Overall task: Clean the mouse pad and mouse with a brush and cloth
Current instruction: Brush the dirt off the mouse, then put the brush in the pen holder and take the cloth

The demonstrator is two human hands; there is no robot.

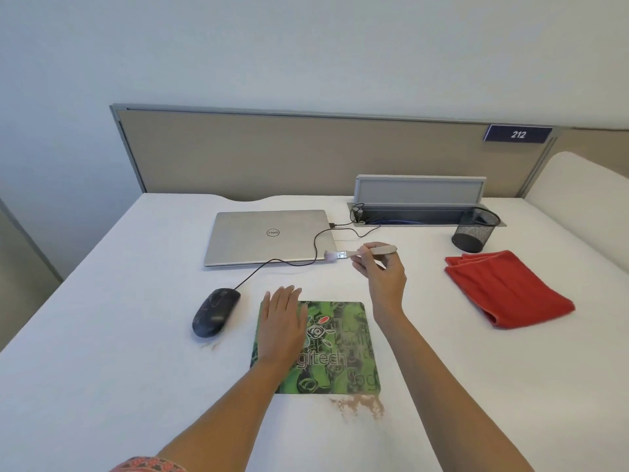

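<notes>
Containers: one black mesh pen cup (474,229) stands at the far right of the white desk (102,352), just in front of the open cable tray (425,216). I cannot see anything inside the cup. The tray recess holds cables, and its grey lid (420,189) stands raised behind it.

Task items: the green patterned mouse pad (340,349) lies flat in front of me, near the desk's centre. The black wired mouse (214,312) sits on the bare desk just to the left of the pad, not touching it; its cable (306,260) runs back towards the closed silver laptop (269,237). The red cloth (507,289) lies folded to the right, well apart from both hands. Brownish dust or crumbs (360,403) lie on the desk at the pad's near right corner, with a smaller trace just in front of the mouse.

Hands: my left hand (282,323) is fully open, palm down, fingers together, pressed flat on the left portion of the pad. My right hand (383,270) is beyond the pad's far edge, fingers closed in a pinch around the handle of a small brush (360,252). The bristles point left, near the laptop's front right corner; I cannot tell whether they touch anything.
</notes>
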